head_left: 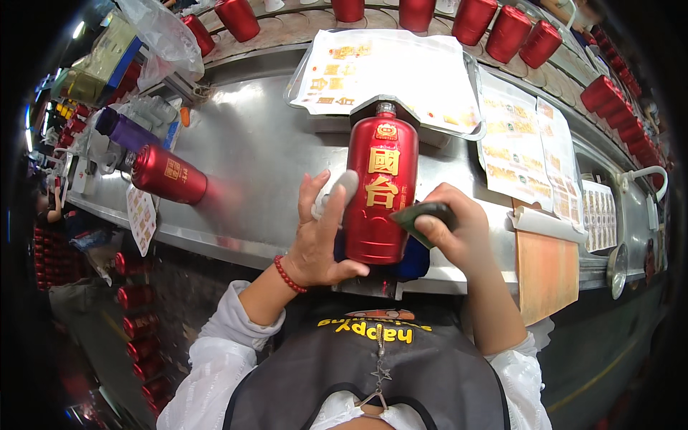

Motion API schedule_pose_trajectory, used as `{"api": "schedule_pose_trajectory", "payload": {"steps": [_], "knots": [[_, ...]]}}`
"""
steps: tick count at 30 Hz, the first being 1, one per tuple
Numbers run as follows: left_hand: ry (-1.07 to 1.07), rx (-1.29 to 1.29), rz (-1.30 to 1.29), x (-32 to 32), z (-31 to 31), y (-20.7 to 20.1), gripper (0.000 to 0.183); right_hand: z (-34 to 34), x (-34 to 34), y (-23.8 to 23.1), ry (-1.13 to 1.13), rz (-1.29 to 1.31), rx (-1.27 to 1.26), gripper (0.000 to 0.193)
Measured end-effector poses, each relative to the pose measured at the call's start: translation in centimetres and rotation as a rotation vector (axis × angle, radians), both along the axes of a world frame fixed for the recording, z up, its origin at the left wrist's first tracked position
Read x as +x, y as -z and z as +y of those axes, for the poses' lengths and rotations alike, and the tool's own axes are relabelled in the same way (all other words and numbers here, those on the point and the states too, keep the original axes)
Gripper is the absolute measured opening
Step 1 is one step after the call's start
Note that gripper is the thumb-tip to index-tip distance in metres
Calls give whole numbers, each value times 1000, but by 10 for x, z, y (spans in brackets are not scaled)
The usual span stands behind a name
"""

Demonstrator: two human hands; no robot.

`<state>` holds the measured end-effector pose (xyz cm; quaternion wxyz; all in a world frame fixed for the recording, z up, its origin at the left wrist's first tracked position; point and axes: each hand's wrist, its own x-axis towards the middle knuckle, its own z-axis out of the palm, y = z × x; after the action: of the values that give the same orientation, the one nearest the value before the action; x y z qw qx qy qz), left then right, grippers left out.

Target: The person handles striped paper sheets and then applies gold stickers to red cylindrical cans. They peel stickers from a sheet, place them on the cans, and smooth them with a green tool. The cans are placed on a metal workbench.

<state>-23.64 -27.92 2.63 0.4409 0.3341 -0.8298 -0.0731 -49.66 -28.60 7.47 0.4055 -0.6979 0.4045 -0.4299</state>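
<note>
A glossy red bottle with gold lettering lies in front of me, its neck pointing away, in a dark cradle. My left hand is beside its left side, fingers spread, with pale covers on some fingertips and a red bead bracelet on the wrist. The thumb is near the bottle's base; whether it touches, I cannot tell. In my right hand is a dark green scraper, its edge at the bottle's right side beside the lettering.
Sticker sheets lie on a metal tray beyond the bottle; more sheets are to the right. Another red bottle lies on the metal table at left, near a purple bottle. Several red bottles line a conveyor behind. A wooden board overhangs the front edge.
</note>
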Motion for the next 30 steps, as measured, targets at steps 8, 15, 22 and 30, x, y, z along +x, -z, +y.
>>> {"api": "schedule_pose_trajectory", "payload": {"steps": [8, 15, 22, 30], "knots": [[225, -83, -256, 2, -75, -57, 68, -11, 9, 9, 207, -196, 150, 25], [250, -178, -232, -18, -113, -70, 55, 13, -16, 20, 368, -390, 251, 23], [274, -145, -299, -3, -65, -65, 64, 26, -91, -1, 552, -61, 154, 28], [167, -94, -168, -6, -74, -54, 65, -169, -264, 47, 633, 962, -172, 23]]}}
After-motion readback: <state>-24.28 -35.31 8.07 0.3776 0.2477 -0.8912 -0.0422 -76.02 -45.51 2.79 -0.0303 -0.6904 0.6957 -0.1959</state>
